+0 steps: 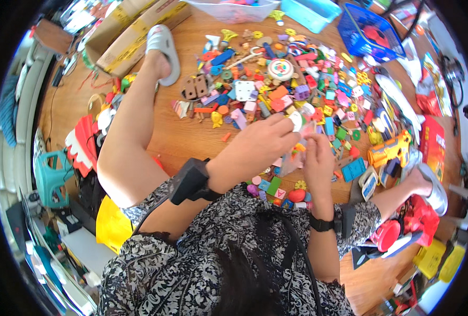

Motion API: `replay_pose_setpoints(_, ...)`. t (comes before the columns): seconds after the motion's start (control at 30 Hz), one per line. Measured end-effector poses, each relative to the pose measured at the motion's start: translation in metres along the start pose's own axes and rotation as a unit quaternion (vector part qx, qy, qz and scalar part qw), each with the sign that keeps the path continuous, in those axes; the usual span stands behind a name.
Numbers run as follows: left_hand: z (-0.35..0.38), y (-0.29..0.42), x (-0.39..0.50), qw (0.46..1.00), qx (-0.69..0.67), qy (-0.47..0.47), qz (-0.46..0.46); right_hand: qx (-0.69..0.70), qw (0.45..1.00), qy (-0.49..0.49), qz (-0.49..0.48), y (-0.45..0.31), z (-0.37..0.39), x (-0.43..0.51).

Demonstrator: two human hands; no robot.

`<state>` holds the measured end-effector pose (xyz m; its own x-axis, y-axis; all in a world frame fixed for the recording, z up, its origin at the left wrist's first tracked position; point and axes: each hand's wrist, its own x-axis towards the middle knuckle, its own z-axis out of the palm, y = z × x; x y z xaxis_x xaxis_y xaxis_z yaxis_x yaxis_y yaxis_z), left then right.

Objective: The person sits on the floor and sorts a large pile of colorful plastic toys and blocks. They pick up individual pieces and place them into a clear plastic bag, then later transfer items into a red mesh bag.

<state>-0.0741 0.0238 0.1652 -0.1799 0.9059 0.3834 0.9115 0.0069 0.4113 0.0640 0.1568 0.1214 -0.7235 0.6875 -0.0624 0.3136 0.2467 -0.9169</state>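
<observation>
My left hand (263, 138) reaches in from the left over a heap of small toys, fingers curled at the top of a clear plastic bag (292, 162). Close by on the right, my right hand (319, 152) pinches the bag's upper edge between thumb and fingers. Small orange pieces show through the bag. Beyond the hands lie colourful blocks, a round white toy drum (280, 69), a white plate with holes (245, 91) and a yellow fish toy (217, 119). To the right is an orange toy gun (389, 148).
Past the heap stand a translucent bin (234, 12), a light blue tray (312, 15) and a blue plastic basket (370, 33). A cardboard box (129, 43) is at the upper left. A teal plastic stool (52, 179) stands at the left. My slippered feet flank the heap.
</observation>
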Motion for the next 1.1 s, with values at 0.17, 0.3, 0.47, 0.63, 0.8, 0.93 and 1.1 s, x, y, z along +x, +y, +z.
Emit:
replay_pose_setpoints(0.17,0.014,0.008,-0.005,0.989,0.099,-0.11,-0.027,-0.015,0.996,-0.062,-0.055,-0.007,-0.006,-0.006)
replay_pose_setpoints(0.3,0.034,0.017,-0.005,0.991,0.038,-0.058,-0.115,0.025,0.998,-0.05,-0.029,-0.012,0.006,-0.017)
replay_pose_setpoints(0.47,0.029,0.02,-0.006,0.982,-0.056,-0.027,-0.177,-0.007,0.999,-0.032,-0.026,-0.015,0.008,-0.024)
replay_pose_setpoints(0.63,0.022,-0.014,-0.002,0.933,-0.221,-0.008,-0.283,-0.079,0.996,0.003,-0.048,-0.013,-0.005,-0.021)
replay_pose_setpoints(0.8,0.058,-0.094,-0.01,0.934,-0.067,0.067,-0.343,-0.01,1.0,0.022,-0.02,-0.008,-0.012,-0.015)
replay_pose_setpoints(0.93,0.092,-0.133,-0.028,0.929,0.116,0.034,-0.351,-0.002,0.999,-0.046,0.017,-0.003,-0.029,-0.015)
replay_pose_setpoints(1.1,0.104,-0.156,-0.032,0.936,0.058,-0.069,-0.339,0.019,0.996,-0.081,0.028,0.014,-0.04,-0.011)
